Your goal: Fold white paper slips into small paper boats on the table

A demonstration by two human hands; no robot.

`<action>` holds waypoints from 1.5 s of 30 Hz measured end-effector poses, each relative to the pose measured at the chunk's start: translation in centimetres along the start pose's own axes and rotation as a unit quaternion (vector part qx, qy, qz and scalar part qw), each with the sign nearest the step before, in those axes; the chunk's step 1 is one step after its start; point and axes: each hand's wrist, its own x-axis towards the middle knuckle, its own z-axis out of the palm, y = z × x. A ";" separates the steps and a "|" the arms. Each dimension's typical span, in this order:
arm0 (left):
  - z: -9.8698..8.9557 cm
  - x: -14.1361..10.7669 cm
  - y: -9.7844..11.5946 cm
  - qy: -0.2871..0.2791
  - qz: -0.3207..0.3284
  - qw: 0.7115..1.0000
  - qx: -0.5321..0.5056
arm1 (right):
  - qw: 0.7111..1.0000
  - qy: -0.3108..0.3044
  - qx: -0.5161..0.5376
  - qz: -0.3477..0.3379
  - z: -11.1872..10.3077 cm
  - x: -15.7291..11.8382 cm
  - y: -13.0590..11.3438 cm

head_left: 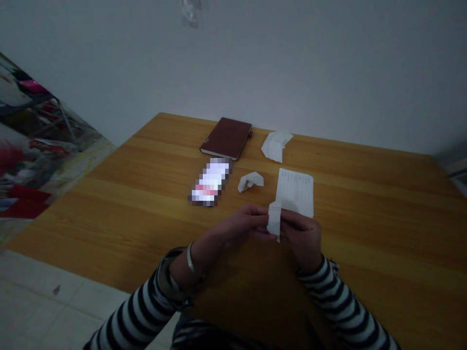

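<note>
A small folded white paper (pixel 274 221) is held upright between my two hands above the table's near part. My left hand (pixel 245 224) pinches its left edge, and my right hand (pixel 302 235) grips it from the right. Just beyond them a printed sheet (pixel 295 190) lies flat, its lower left corner hidden behind the held paper. A crumpled, folded white piece (pixel 251 181) rests to the left of that sheet. Farther back lies another creased white paper (pixel 276 146).
A lit phone (pixel 211 182), its screen pixelated, lies left of the papers on the wooden table (pixel 109 209). Behind it is a dark red notebook (pixel 227 138). A pale wall stands along the table's far edge. Cluttered items are on the floor at the left.
</note>
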 end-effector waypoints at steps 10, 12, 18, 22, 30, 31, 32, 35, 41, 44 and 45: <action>-0.5 -0.4 0.1 -0.065 -0.008 0.996 -0.064 | 0.999 -0.051 -0.003 -0.004 -0.1 0.5 -0.3; -0.7 -0.5 0.1 -0.084 -0.011 0.994 -0.073 | 0.998 -0.065 -0.017 -0.015 -0.3 0.4 -0.4; -1.0 -0.4 0.2 -0.137 -0.034 0.987 -0.082 | 0.995 -0.072 -0.026 -0.063 -0.6 0.1 -0.6; -1.3 -0.3 0.0 -0.143 -0.043 0.985 -0.083 | 0.996 -0.067 0.007 -0.058 -0.4 -0.1 -0.9; -1.1 -0.2 0.0 -0.097 -0.040 0.993 -0.051 | 0.995 -0.084 0.016 -0.054 -0.1 0.2 -0.7; -1.1 -0.2 0.0 -0.096 -0.036 0.993 -0.050 | 0.994 -0.087 0.013 -0.058 -0.1 0.3 -0.6; -1.1 -0.2 0.1 -0.098 -0.033 0.993 -0.051 | 0.994 -0.089 0.010 -0.062 -0.2 0.4 -0.6; -1.1 -0.4 0.2 -0.109 -0.025 0.992 -0.059 | 0.992 -0.098 0.004 -0.073 -0.5 0.7 -0.8; -1.4 -0.6 0.2 -0.133 -0.063 0.989 -0.009 | 0.976 -0.187 -0.031 -0.107 -0.9 0.4 -1.7; -1.5 -0.5 0.1 -0.137 -0.077 0.988 0.009 | 0.970 -0.204 -0.021 -0.128 -0.8 0.1 -1.9; -1.5 -0.4 0.0 -0.137 -0.079 0.987 0.010 | 0.971 -0.200 -0.013 -0.133 -0.8 0.0 -1.9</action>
